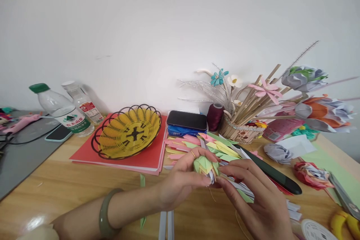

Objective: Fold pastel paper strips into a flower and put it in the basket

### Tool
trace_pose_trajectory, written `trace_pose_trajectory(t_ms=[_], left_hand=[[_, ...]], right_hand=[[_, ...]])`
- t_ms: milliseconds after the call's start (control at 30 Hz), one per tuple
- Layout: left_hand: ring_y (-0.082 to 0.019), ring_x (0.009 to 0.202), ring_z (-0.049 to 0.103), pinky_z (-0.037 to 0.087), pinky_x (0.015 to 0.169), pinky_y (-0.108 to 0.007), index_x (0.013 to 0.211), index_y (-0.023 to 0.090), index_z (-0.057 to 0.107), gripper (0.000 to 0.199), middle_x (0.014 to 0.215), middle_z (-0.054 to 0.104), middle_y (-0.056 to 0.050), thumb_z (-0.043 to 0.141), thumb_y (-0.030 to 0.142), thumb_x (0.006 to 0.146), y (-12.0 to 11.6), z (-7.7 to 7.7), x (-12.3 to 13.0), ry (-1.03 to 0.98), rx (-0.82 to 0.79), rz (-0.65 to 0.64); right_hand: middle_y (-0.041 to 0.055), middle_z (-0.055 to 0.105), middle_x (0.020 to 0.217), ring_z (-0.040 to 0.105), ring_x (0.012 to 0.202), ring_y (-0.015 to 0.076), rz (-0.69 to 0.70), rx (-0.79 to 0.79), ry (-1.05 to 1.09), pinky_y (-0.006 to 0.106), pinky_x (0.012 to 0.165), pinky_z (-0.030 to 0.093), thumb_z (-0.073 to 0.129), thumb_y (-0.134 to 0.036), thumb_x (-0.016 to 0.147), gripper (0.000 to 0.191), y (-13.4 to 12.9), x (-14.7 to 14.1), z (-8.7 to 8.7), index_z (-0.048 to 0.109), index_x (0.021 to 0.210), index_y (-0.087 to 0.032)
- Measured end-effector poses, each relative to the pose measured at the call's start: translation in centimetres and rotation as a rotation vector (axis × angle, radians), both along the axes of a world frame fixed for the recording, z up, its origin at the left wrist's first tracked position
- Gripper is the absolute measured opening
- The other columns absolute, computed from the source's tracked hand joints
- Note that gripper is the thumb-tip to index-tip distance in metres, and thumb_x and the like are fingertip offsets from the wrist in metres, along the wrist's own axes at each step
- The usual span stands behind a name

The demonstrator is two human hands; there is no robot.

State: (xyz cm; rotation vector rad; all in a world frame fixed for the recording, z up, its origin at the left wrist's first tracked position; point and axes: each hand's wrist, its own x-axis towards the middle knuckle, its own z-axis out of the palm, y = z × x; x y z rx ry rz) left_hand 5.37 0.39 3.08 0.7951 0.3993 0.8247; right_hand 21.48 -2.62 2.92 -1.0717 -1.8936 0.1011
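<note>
A small folded paper flower (203, 165), light green and yellow with some white underneath, is held up over the table. My left hand (180, 180) curls around it from the left, thumb below and fingers over the top. With thumb and index finger, my right hand (253, 191) pinches its right edge. A thin thread (212, 195) hangs beneath it. Behind both hands lies a pile of folded paper strips (182, 146) in pink, yellow, green and white. My right palm and fingers cover part of that pile.
A yellow woven basket (129, 131) rests on red paper (81, 153). Bottles (66, 112) stand at left. Behind are a phone (187, 119), a thread spool (215, 116) and a flower basket (239, 129). Scissors (344, 195), crumpled paper flowers (312, 174) and a tape roll (316, 230) lie right.
</note>
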Motion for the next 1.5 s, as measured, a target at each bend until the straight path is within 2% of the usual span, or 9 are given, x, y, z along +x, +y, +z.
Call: trace_pose_trajectory(t_ms=[300, 500, 767, 933, 1067, 1267, 1367, 1500], left_hand=[[-0.014, 0.083, 0.048, 0.039, 0.08, -0.034, 0.089, 0.018, 0.055, 0.028, 0.085, 0.052, -0.003, 0.061, 0.01, 0.062, 0.0, -0.03, -0.01, 0.014, -0.017, -0.014], [-0.012, 0.078, 0.05, 0.039, 0.076, -0.029, 0.089, 0.015, 0.055, 0.029, 0.083, 0.052, -0.003, 0.059, 0.009, 0.061, 0.18, -0.03, 0.1, -0.026, -0.045, -0.014], [-0.014, 0.078, 0.052, 0.042, 0.074, -0.031, 0.089, 0.015, 0.053, 0.032, 0.079, 0.055, -0.004, 0.061, 0.009, 0.058, -0.04, 0.2, 0.21, 0.021, -0.094, -0.011], [-0.014, 0.082, 0.053, 0.042, 0.077, -0.032, 0.095, 0.017, 0.051, 0.05, 0.086, 0.056, -0.003, 0.057, -0.001, 0.049, 0.1, 0.27, 0.3, 0.008, -0.141, -0.019], [-0.014, 0.084, 0.054, 0.043, 0.078, -0.034, 0.1, 0.02, 0.048, 0.058, 0.091, 0.056, -0.002, 0.054, -0.006, 0.049, 0.22, 0.14, 0.18, -0.026, -0.169, -0.057], [-0.013, 0.08, 0.054, 0.048, 0.067, -0.031, 0.106, 0.022, 0.043, 0.048, 0.091, 0.053, -0.002, 0.062, 0.007, 0.065, 0.21, 0.19, 0.22, 0.044, -0.154, -0.057], [-0.013, 0.08, 0.054, 0.049, 0.065, -0.031, 0.107, 0.022, 0.041, 0.051, 0.093, 0.053, -0.003, 0.066, 0.011, 0.064, 0.31, 0.2, 0.22, 0.099, -0.104, -0.087], [-0.012, 0.074, 0.054, 0.049, 0.062, -0.029, 0.107, 0.021, 0.042, 0.054, 0.084, 0.055, -0.001, 0.07, 0.016, 0.061, 0.54, 0.09, 0.06, 0.164, -0.088, -0.094]], right_hand=[[0.0011, 0.058, 0.074, 0.056, 0.066, 0.0132, 0.028, -0.23, 0.157, 0.023, 0.055, 0.047, 0.055, -0.02, 0.079, 0.005, 0.22, -0.04, 0.23, 0.058, 0.077, -0.022], [0.0024, 0.058, 0.081, 0.055, 0.071, 0.014, 0.032, -0.122, 0.113, 0.024, 0.057, 0.047, 0.06, -0.018, 0.075, 0.013, 0.28, 0.03, -0.13, 0.058, 0.088, -0.022], [0.0015, 0.057, 0.076, 0.055, 0.066, 0.013, 0.055, -0.186, 0.163, 0.023, 0.054, 0.047, 0.056, -0.018, 0.078, 0.006, 0.31, -0.02, -0.11, 0.058, 0.081, -0.022], [0.0025, 0.056, 0.082, 0.054, 0.07, 0.0133, 0.019, -0.118, 0.122, 0.023, 0.057, 0.047, 0.058, -0.02, 0.077, 0.014, 0.43, 0.08, -0.12, 0.058, 0.09, -0.023], [0.0032, 0.057, 0.086, 0.055, 0.076, 0.0147, 0.006, -0.172, 0.124, 0.024, 0.059, 0.048, 0.056, -0.022, 0.079, 0.018, 0.64, 0.19, -0.12, 0.058, 0.096, -0.025], [0.0039, 0.056, 0.096, 0.055, 0.09, 0.0178, 0.017, -0.227, 0.148, 0.028, 0.071, 0.049, 0.052, -0.026, 0.081, 0.024, 0.55, 0.44, -0.38, 0.056, 0.105, -0.028], [0.0042, 0.053, 0.102, 0.052, 0.098, 0.0187, 0.048, -0.261, 0.117, 0.03, 0.078, 0.047, 0.053, -0.029, 0.081, 0.032, 0.61, 0.47, -0.49, 0.052, 0.113, -0.03], [0.0031, 0.055, 0.1, 0.053, 0.099, 0.0185, 0.086, -0.349, 0.154, 0.029, 0.08, 0.048, 0.054, -0.033, 0.08, 0.022, 0.84, 0.35, -0.37, 0.059, 0.101, -0.03]])
